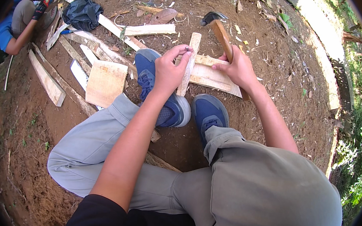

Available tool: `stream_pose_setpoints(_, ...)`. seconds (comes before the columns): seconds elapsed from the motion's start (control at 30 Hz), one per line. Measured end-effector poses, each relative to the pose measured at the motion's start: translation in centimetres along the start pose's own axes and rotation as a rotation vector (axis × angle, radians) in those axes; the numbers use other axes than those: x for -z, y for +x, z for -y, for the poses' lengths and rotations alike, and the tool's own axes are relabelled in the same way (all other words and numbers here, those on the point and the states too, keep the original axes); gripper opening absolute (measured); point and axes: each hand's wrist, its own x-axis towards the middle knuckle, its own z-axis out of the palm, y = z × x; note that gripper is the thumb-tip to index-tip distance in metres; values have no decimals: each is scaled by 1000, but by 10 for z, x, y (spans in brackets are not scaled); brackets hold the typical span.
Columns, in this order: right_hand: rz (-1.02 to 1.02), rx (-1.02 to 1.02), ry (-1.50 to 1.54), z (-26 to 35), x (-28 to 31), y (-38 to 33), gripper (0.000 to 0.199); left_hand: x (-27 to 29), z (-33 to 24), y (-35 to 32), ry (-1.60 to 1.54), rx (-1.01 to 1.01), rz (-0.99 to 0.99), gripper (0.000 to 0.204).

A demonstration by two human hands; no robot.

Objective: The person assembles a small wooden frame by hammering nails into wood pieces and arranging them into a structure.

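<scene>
My right hand is closed round the wooden handle of a claw hammer, its dark metal head raised toward the far side. The thumb reaches over pale wooden boards lying on the ground. Across the boards' left end lies a narrow wooden strip. My left hand is beside the strip, fingertips pinched at its upper part on a small dark nail-like piece, mostly hidden by the fingers. My blue shoes are just below the boards, the left one close to the strip.
Several wooden planks and offcuts lie on the soil at left, with a square wooden piece near my left shoe. A black plastic bag is behind them. Another person crouches at the far left, wearing dark gloves. Greenery borders the right.
</scene>
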Motion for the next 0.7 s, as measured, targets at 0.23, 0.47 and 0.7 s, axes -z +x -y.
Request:
stream_pose_setpoints(0.23,3,2,-6,2,0,0,50,0,4,0,-44,22,-64,16)
stream_pose_setpoints(0.47,3,2,-2,0,0,0,50,2,-4,-1,-6,64,-22,19)
stream_pose_setpoints(0.7,2,6,-2,-1,0,1,51,1,-2,-2,-9,80,-28,18)
